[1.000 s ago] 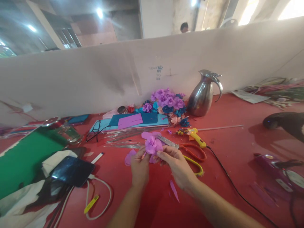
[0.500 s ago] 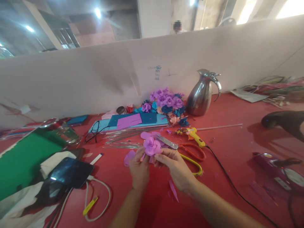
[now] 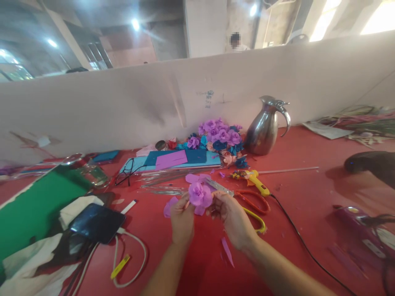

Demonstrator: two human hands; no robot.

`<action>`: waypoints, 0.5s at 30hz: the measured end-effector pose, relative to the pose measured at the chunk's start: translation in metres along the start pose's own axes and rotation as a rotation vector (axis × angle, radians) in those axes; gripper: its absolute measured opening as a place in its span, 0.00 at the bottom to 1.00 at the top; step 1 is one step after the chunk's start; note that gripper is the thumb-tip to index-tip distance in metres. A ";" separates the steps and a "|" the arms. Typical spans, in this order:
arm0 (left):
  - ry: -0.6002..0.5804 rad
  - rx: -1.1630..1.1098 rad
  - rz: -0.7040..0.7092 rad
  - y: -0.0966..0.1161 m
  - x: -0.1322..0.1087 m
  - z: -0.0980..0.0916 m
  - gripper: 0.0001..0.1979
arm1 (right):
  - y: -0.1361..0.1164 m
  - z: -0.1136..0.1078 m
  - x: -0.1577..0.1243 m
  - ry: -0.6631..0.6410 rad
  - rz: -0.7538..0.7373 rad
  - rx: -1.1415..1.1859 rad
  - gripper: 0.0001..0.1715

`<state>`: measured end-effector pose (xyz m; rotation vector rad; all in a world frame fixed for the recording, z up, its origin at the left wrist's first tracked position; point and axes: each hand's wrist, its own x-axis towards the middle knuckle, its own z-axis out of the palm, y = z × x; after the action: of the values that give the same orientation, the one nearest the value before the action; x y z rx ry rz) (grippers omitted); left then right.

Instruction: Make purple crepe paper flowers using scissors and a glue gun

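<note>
A purple paper flower is held up over the red table between both my hands. My left hand pinches it from the left and below. My right hand has its fingertips closed on the flower's right side. Loose purple petals lie on the table just left of my left hand, and one petal strip lies beneath my right wrist. Scissors with orange and yellow handles lie right behind my right hand.
A yellow glue gun with a black cord, a steel jug, a heap of finished purple and blue flowers, coloured sheets, wires, a phone with cable, green sheet. A white partition bounds the back.
Both hands have stayed on the flower, turning it slightly and raising it a little. The view has shifted a bit; nothing on the table has moved.
</note>
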<state>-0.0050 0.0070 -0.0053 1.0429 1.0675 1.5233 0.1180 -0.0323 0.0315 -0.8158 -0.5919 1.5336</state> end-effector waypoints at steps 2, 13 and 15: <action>-0.023 -0.031 -0.011 0.000 0.000 -0.002 0.05 | -0.001 0.000 0.000 0.017 0.002 -0.003 0.13; 0.057 0.010 -0.058 0.002 0.008 -0.008 0.12 | -0.006 -0.008 0.007 0.079 -0.151 -0.426 0.21; 0.073 0.010 -0.047 0.002 0.011 -0.010 0.14 | -0.020 -0.019 0.008 -0.021 -0.212 -0.852 0.15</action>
<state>-0.0171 0.0164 -0.0050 0.9688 1.1439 1.5296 0.1447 -0.0239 0.0338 -1.3166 -1.3429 1.0692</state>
